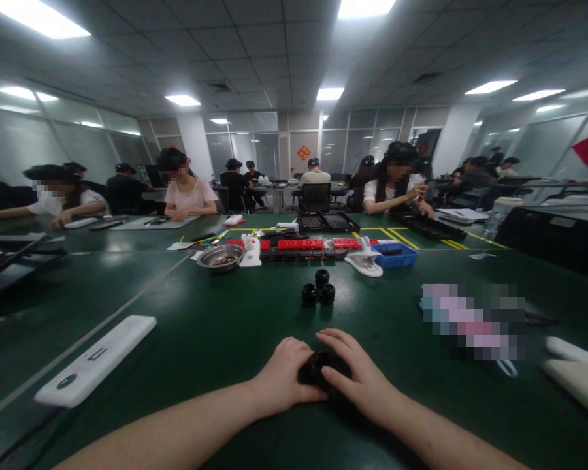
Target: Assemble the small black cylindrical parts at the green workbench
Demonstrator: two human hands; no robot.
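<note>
On the green table close to me, both my hands cup a glossy black round part (317, 367) with a hollow in its top. My left hand (285, 373) curls round its left side, with the thumb low at the front. From the right, my right hand (361, 375) bends over it, the thumb against its upper edge and the fingers behind. Dark shapes under the right palm are partly hidden; I cannot tell if they are more parts or shadow. Just beyond stand three similar black round parts (322, 287) in a tight cluster.
A metal bowl (210, 262) of small pieces, a white clip stand (364, 258), red strips (301, 244) and a blue bin (396, 256) line the table's middle. A white power strip (98, 359) lies left; a blurred pouch (465, 320) lies right. Co-workers sit opposite.
</note>
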